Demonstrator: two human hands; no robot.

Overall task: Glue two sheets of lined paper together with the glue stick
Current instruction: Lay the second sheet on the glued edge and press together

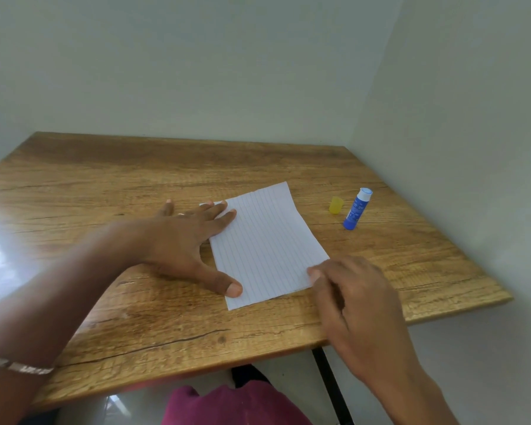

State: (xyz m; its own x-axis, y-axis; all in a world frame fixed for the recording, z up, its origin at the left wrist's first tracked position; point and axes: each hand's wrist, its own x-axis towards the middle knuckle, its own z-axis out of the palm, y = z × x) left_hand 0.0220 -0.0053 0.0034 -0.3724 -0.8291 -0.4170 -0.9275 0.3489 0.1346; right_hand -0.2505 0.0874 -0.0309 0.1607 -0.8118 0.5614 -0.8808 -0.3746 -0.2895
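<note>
At the near right corner of the lined paper (267,246), the right hand (359,302) sets curled fingertips on the edge; blur hides whether it pinches or merely presses. Left of it, the left hand (178,240) lies flat, fingers spread and thumb on the near left corner, likely to stop the sheet sliding on the table (135,167). Farther right, the glue stick (356,209) sits uncapped beside its yellow cap (336,205), out of the way yet within reach.

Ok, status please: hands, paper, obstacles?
Left hand flat on white lined paper. Right hand at its near corner, grip unclear. Blue glue stick uncapped, aside.
</note>
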